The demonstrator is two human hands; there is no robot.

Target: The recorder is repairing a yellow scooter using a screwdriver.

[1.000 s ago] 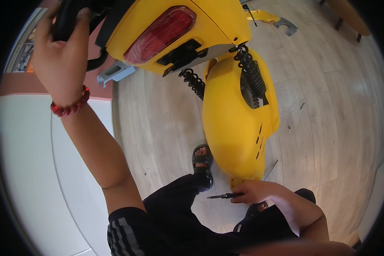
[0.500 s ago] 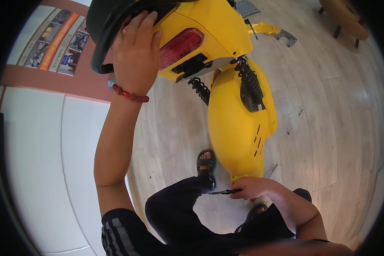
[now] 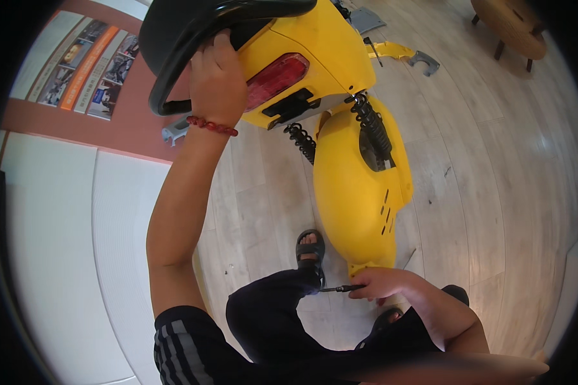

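Note:
A yellow scooter (image 3: 340, 83) stands on the wooden floor, seen from behind, with a red tail light (image 3: 276, 78) and a yellow rear mudguard (image 3: 359, 192). My left hand (image 3: 217, 77), a red bead bracelet on its wrist, grips the black grab rail (image 3: 173, 77) behind the seat. My right hand (image 3: 380, 282) is low at the bottom tip of the mudguard, closed around a small dark tool (image 3: 335, 289) that points left.
Two black coil springs (image 3: 369, 125) flank the mudguard. A loose yellow panel with a grey bracket (image 3: 404, 54) lies on the floor behind the scooter, near a round wooden table (image 3: 510, 22). A white wall with posters (image 3: 87, 64) rises at left. My sandalled foot (image 3: 309, 247) rests beside the mudguard.
The view has swung so the scooter's rear sits more central. My left hand has shifted along to the black grab rail. My right hand stays at the mudguard's tip with the tool.

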